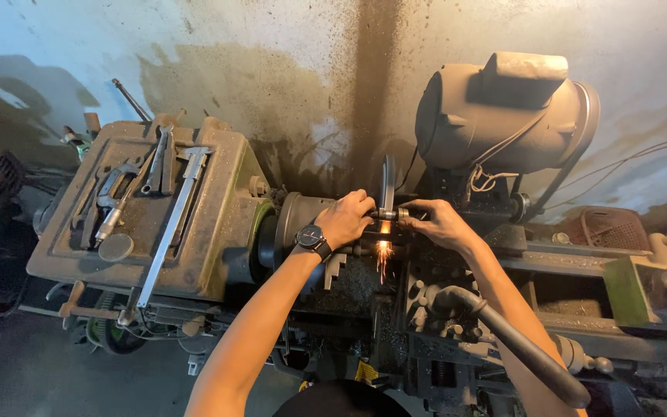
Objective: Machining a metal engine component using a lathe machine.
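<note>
Both hands pinched a short silvery metal rod [390, 214] at the centre of the frame, the left hand [345, 219] with a black wristwatch, the right hand [435, 222] steadying its far end, apparently pressing it to a dark spinning grinding wheel [387, 179]; orange sparks [384, 249] fell below. Long steel calipers [170, 224] lay on the grimy green lathe headstock [218, 232] at left.

Lathe headstock cover [218, 193] as a shelf for our tools

On its flat, dusty top we saw a long vernier caliper [173, 220], a micrometer [111, 202], a pair of pliers [161, 161] and a small round disc [116, 247] lying close together.
</note>
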